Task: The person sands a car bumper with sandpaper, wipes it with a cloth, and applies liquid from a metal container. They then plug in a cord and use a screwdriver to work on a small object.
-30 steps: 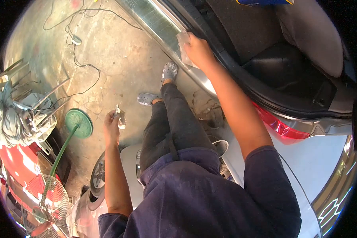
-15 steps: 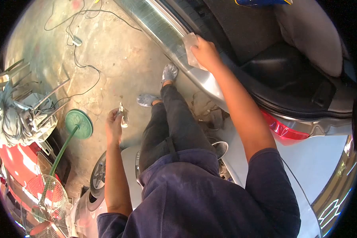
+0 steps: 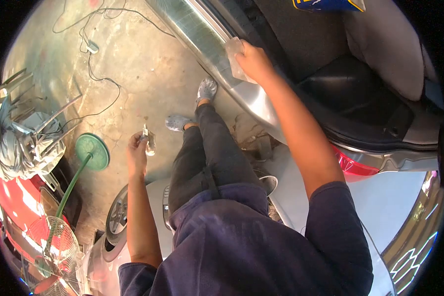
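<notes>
My right hand (image 3: 255, 63) is closed on a thin greyish-white sheet (image 3: 238, 63), whose kind I cannot make out. It lies against the silver rear bumper (image 3: 209, 52) of a car, beside the open boot. Away from the car, my left hand (image 3: 137, 154) is raised above the concrete floor. Its fingers pinch a small, pale, partly see-through piece (image 3: 150, 143) with a narrow upright tip; what it is does not show clearly.
The dark boot (image 3: 306, 44) has a blue and yellow package (image 3: 328, 5) in it. A red tail light (image 3: 355, 163) sits below. A stand fan's green base (image 3: 92, 152), a black cable (image 3: 103, 79) and covered chairs (image 3: 19, 143) are at left; another car's wheel (image 3: 117, 214) is behind me.
The view has shifted slightly, and more of the blue and yellow package shows. The sheet stays in my right hand against the bumper; my left hand keeps its pinch.
</notes>
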The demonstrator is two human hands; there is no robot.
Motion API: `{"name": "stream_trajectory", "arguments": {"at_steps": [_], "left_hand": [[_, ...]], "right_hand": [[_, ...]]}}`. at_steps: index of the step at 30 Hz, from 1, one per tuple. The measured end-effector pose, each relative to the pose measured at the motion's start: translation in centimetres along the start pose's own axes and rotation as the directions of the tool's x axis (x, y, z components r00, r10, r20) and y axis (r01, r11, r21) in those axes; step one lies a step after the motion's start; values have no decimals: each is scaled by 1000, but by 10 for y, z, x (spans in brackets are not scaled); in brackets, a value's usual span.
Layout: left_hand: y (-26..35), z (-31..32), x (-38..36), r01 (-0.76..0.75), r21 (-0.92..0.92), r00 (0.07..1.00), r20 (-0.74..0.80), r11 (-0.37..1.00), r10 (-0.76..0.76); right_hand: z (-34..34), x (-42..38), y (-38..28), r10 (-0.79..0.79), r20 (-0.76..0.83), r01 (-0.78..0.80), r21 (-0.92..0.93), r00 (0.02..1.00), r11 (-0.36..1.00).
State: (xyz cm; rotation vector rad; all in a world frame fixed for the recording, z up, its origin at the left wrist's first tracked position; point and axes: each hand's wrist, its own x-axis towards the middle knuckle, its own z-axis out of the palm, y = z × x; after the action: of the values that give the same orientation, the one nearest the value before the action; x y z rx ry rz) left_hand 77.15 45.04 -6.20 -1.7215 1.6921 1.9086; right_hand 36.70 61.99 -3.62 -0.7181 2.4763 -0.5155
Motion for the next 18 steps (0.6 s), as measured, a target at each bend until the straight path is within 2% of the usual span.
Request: {"name": "stream_trajectory", "arguments": {"at_steps": [4,7,10,13,16,18], "left_hand": [[0,2,2,-2,-8,1000,5,1000,3],[4,5,5,-1,-69,1000,6,998,1],[6,3,4,-8,-83,1000,-8,996,7],[6,-2,7,47,-56,999,13,997,-47],[10,0,9,39,-47,999,-13,998,-40],[16,2,8,3,-74,1000,-24,997,-5]], "right_hand": [[12,9,1,-95,-93,98,28,991,995],[1,14,-24,-18,68,18,6,998,1000],[3,7,0,-40,-49,43,62,998,997],[10,6,-1,-23,-50,25,43,999,999],[13,19,-23,-18,41,18,13,999,1000],[16,13,-8,-38,-15,39,42,999,998]]}}
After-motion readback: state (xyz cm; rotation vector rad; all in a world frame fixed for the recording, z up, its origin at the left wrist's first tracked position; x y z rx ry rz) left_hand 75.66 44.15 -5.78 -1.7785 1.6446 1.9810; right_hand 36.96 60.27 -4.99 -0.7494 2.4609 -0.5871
